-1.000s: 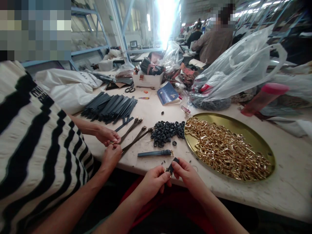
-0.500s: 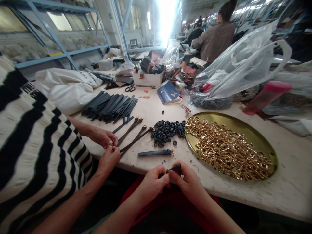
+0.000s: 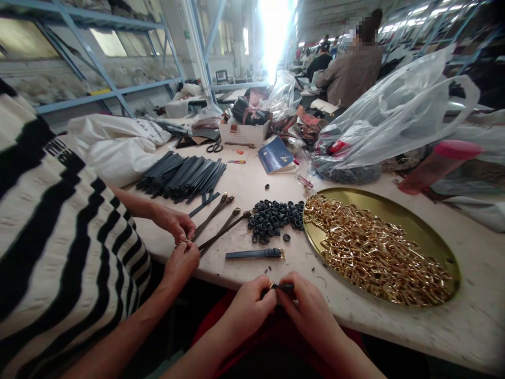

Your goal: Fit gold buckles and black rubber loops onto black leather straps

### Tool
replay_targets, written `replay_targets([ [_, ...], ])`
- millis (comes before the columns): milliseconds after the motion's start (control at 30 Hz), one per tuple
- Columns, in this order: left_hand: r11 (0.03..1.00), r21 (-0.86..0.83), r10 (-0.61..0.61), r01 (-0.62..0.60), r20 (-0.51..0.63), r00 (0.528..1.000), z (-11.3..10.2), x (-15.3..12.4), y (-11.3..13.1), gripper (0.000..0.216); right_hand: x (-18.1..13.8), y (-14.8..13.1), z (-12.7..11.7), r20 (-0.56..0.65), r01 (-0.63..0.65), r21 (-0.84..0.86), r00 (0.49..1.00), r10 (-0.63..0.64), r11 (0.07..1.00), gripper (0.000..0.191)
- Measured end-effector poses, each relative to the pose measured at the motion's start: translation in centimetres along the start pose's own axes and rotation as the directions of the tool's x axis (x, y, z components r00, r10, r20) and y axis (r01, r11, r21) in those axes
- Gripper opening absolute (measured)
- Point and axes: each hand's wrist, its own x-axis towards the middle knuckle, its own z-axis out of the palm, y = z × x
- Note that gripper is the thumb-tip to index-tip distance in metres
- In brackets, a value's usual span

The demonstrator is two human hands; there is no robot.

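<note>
At the table's near edge, my left hand (image 3: 252,301) pinches a small gold buckle (image 3: 272,285). Close against it, my right hand (image 3: 303,302) has its fingers closed on a dark leather strap (image 3: 285,287) that meets the buckle; much of the strap is hidden by my fingers. Just beyond my hands lies a finished-looking dark strap with a gold buckle (image 3: 255,253). Behind that is a heap of black strap loops (image 3: 272,218). To the right, an oval gold tray (image 3: 424,223) holds a pile of gold buckles (image 3: 379,252).
On the left, a co-worker's hands (image 3: 181,247) work at brown straps (image 3: 221,231). Several dark strips (image 3: 183,176) lie behind. Scissors (image 3: 214,148), a blue booklet (image 3: 276,155), a white box (image 3: 244,134), a plastic bag (image 3: 386,126) and a pink-lidded bottle (image 3: 437,166) stand farther back.
My right hand has tilted the strap, so less of it shows above my fingers. Both hands stay together. The whole view has shifted slightly.
</note>
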Motion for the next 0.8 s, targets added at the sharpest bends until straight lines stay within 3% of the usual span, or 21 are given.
replay_targets([
  [67,0.996,0.088,0.025,-0.019,-0.077,0.997,0.2,0.2,-0.1,0.02,-0.1,0.2,-0.1,0.027,0.121,-0.12,0.993,-0.119,0.985,0.01],
  [133,0.991,0.131,0.036,-0.021,-0.118,0.992,0.2,0.2,-0.1,0.02,0.0,0.4,-0.3,0.056,0.103,-0.108,0.994,-0.097,0.989,0.011],
  [233,1.0,-0.011,-0.004,0.004,0.01,1.0,-0.2,-0.1,0.1,0.021,0.3,0.7,-0.3,0.04,-0.032,-0.04,0.999,0.033,0.999,0.013],
  [333,0.989,-0.142,-0.028,0.041,0.091,0.995,-0.8,-0.2,0.1,0.025,0.4,0.3,-0.1,0.038,-0.06,0.031,0.998,0.059,0.998,0.015],
  [433,0.98,-0.188,-0.055,0.062,0.043,0.998,-1.1,0.1,-0.4,0.026,0.2,-0.3,-0.1,0.061,-0.008,0.056,0.998,0.004,0.998,0.017],
  [567,0.979,-0.203,-0.048,0.036,-0.056,0.997,-0.8,0.5,-0.9,0.026,1.4,-0.3,-1.4,0.215,-0.007,0.087,0.977,-0.012,0.996,0.033],
  [633,0.985,-0.173,0.016,-0.024,-0.05,0.999,-0.7,0.6,-0.9,0.03,3.3,0.2,-2.3,0.15,-0.007,-0.015,0.989,0.009,1.0,0.042],
  [700,0.988,-0.143,0.055,-0.061,-0.042,0.998,-0.7,0.6,-0.7,0.027,5.9,0.8,-2.9,-0.045,-0.01,-0.311,0.999,-0.004,0.95,0.038],
  [800,0.987,-0.156,0.028,-0.043,-0.099,0.995,-0.8,0.7,-0.7,0.026,9.3,1.7,-2.9,-0.132,-0.064,-0.723,0.99,-0.047,0.687,0.019],
])
